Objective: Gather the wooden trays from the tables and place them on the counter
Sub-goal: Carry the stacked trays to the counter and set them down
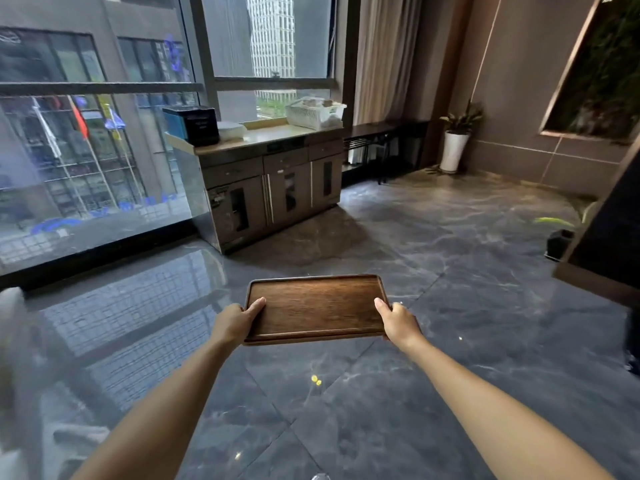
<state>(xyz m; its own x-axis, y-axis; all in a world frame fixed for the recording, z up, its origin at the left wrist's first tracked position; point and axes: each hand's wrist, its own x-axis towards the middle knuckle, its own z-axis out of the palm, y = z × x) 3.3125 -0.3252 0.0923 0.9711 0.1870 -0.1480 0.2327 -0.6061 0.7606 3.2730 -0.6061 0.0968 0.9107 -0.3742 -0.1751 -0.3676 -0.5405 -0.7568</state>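
Both hands grip one wooden tray by its short ends: the left hand is closed over the left end with the thumb lying on the inner face and the fingers tucked out of sight beneath, and the right hand holds the right end the same way, thumb on top. The tray is carried level and empty in front of the body, over the dark marble floor, well apart from any surface. A double line along its near edge hints at a second tray stacked underneath, but I cannot tell for certain. Judging by the task, this is the carrying leg: a tray has been picked up and is not yet set down. The likely destination is the counter under the window, across the room, where no wooden tray shows so far; on it, from left to right, stand a black box-shaped appliance, a white plate-like item and a white plastic basket. No tables with trays are in sight, so how many remain to collect cannot be judged. At the far left edge a pale blurred shape is unreadable; at the right a dark-topped piece of furniture is cut off by the frame, and the basket's contents are too small to identify.
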